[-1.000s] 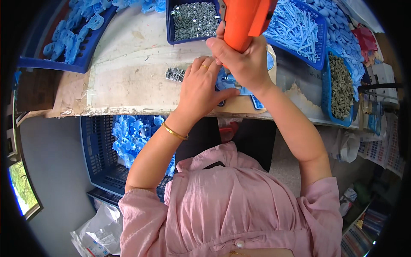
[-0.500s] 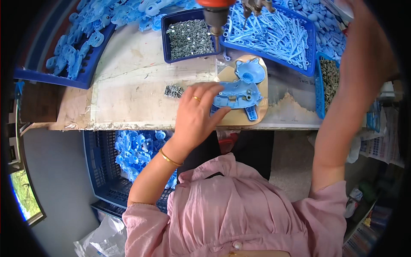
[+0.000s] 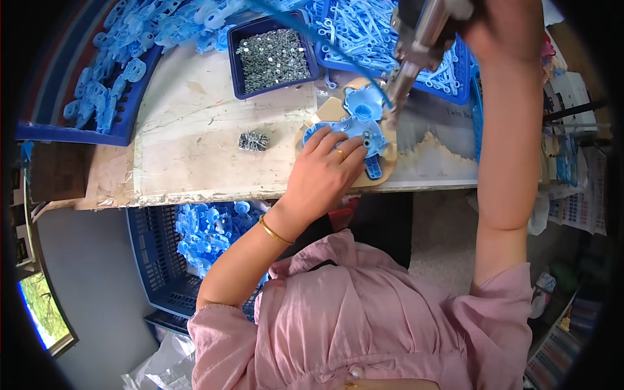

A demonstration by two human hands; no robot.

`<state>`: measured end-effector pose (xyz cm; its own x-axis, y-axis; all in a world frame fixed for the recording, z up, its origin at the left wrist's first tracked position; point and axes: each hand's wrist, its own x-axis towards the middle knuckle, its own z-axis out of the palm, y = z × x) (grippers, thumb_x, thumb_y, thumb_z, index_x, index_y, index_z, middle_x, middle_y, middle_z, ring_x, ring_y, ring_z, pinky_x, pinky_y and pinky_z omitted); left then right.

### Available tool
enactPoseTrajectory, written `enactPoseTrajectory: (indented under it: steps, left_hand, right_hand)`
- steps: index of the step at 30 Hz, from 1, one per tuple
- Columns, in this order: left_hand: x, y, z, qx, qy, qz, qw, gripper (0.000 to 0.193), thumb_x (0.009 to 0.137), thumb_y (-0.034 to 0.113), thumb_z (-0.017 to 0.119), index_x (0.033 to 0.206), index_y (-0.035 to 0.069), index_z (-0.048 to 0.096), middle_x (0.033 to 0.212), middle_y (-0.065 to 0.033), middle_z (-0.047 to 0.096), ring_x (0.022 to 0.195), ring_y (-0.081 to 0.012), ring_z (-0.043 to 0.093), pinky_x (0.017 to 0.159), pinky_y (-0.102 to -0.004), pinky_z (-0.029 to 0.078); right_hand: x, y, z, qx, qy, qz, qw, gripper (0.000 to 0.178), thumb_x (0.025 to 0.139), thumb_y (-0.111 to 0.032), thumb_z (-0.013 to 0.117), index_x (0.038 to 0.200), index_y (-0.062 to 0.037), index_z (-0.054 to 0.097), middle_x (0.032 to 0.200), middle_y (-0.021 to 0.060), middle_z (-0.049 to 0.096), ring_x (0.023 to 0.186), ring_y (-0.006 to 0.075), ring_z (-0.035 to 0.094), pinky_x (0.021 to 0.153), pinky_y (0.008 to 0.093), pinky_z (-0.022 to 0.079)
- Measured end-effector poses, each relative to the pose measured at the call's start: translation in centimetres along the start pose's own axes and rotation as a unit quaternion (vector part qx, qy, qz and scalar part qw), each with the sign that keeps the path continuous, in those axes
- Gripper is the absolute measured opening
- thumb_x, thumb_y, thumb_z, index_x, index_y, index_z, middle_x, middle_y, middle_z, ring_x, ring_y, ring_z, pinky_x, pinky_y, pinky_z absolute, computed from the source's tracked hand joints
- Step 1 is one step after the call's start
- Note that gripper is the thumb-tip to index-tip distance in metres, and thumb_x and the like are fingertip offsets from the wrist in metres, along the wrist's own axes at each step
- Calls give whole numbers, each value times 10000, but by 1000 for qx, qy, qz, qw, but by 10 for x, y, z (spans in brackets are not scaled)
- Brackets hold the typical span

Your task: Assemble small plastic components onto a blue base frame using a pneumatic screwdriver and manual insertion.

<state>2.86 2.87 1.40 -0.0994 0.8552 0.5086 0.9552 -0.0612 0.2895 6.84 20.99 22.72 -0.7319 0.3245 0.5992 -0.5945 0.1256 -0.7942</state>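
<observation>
My left hand (image 3: 325, 166) lies with its fingers stretched over a light blue plastic shell (image 3: 364, 104), covering part of it. The shell rests on a tan shaped board (image 3: 392, 155) near the table's front edge. At the upper right, my right hand (image 3: 504, 32) is blurred and partly cut off by the frame, closed around a metal power screwdriver (image 3: 422, 49). This tool tilts down to the left, its tip beside the shell's right side. Left of my left hand, a small cluster of screws (image 3: 253, 141) sits on the table.
A blue tray of small metal parts (image 3: 273, 60) stands beyond the shell, beside a tray of light blue plastic rods (image 3: 357, 32). More blue pieces (image 3: 104, 94) fill a left tray. Below the table is a crate (image 3: 153, 260) of blue parts. A blue hose (image 3: 318, 45) crosses above.
My left hand has moved right and down onto the shell. My right hand has come inward and taken hold of the screwdriver, bringing its tip near the shell. The red-and-black tool has left the view.
</observation>
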Motion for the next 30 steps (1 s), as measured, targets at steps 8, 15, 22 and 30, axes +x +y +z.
enactPoseTrajectory:
  steps: [8,15,22,30]
  left_hand:
    - [-2,0,2,-11,-32,-18,999,197,854,131,700,1039,65,688,1138,-41,700,1048,-237,635,966,-376,507]
    - [0,5,5,-3,-16,-15,1000,163,841,133,708,988,69,680,1030,-49,694,1022,-242,633,926,-368,519]
    - [1,3,10,7,-18,-17,1000,151,843,148,709,972,80,670,982,-66,689,1056,-259,630,923,-381,518]
    - [7,11,-49,-111,-11,-71,991,178,817,72,744,979,26,683,1099,-121,724,1012,-321,668,937,-434,513]
  right_hand:
    - [-34,15,1,-60,68,34,995,417,893,-185,748,1216,30,595,665,37,636,517,85,600,469,209,417]
    - [-37,71,-13,194,-71,-162,965,301,876,-45,754,1127,20,600,688,18,654,535,78,625,470,209,451]
    - [-48,27,-1,-14,101,31,994,234,902,-51,738,1042,-16,554,675,27,643,505,72,606,440,220,458]
    - [44,-21,-81,-185,-59,-16,981,622,964,-598,632,1212,-28,594,885,18,665,813,105,661,748,264,535]
